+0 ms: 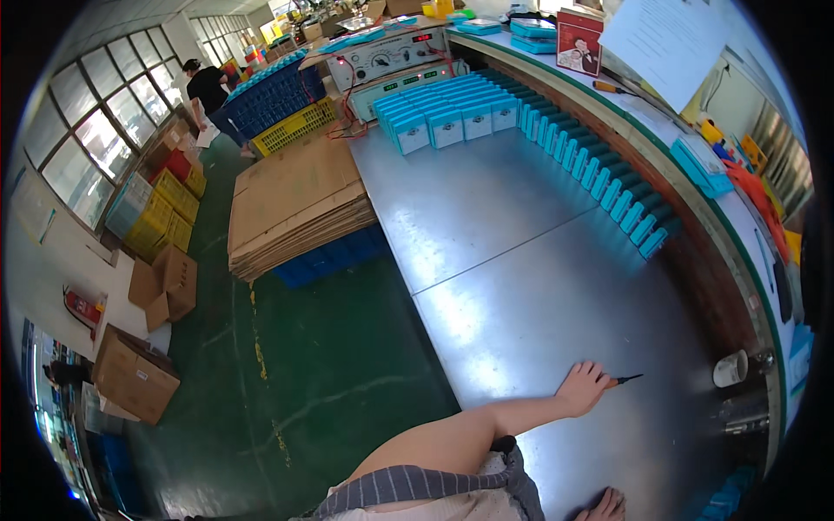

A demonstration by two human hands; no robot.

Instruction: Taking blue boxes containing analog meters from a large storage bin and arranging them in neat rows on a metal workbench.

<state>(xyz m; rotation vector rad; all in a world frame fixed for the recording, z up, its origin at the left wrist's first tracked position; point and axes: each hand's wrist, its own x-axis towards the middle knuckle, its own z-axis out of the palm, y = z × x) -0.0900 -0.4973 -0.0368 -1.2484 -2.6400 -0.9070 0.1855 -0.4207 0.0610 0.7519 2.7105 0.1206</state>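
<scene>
screwdriver-like tool (pixel 622 380): in the left hand (pixel 584 390), handle end under the curled fingers, dark thin tip sticking out to the right, away from the palm. left hand is closed around the handle. can't tell if the tip touches the tabletop (pixel 486 334) or sits just above it. right hand (pixel 605 505) is nearer the body, cut by the lower edge; fingers partly visible, can't tell if it holds anything.

room: bare metal all round the tool, wide stretch ahead up to the teal-and-white boxes (pixel 447 128). left table edge drops to the green floor (pixel 321 356). right side closed off by the raised shelf (pixel 645 111); white cup (pixel 731 369) near that side, well apart from the tool.

materials: tabletop is smooth grey sheet metal, glossy glare patches, one thin seam across. boxes are flat-sided, packed in tight rows. teal blocks with dark tops (pixel 599 165) run in a curved-looking line along the shelf side. flattened brown cardboard (pixel 300 195) stacked beside the table, on a blue plastic crate (pixel 330 258).
</scene>
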